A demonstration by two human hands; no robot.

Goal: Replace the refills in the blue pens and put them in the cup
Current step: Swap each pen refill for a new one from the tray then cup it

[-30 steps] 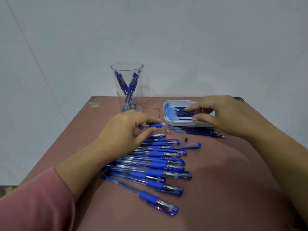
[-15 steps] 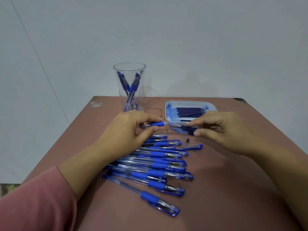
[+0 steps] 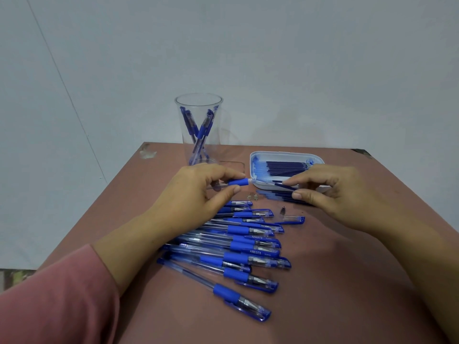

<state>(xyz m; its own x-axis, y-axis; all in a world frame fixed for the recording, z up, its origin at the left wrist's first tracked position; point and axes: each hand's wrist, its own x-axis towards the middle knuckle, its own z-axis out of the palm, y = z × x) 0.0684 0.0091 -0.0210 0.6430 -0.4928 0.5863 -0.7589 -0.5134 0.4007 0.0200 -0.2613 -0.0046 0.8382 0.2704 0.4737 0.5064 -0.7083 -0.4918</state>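
Pinching pen [image 3: 238,182], left hand [image 3: 196,192], refill [image 3: 285,186], right hand [image 3: 332,194]

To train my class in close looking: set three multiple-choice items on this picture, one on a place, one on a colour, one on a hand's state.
1. Where does the clear cup stand?
A. Toward the far edge of the table, left of the white tray.
B. Inside the tray.
C. At the near edge.

2. What colour is the grip of the pen in the left hand?
A. Red.
B. Green.
C. Blue.

3. What is the right hand doing?
A. Lying flat.
B. Pinching a refill.
C. Lifting the cup.

Answers: 1 A, it stands at the back beside the tray; 2 C, the grip plainly shows blue; 3 B, thumb and forefinger hold it.
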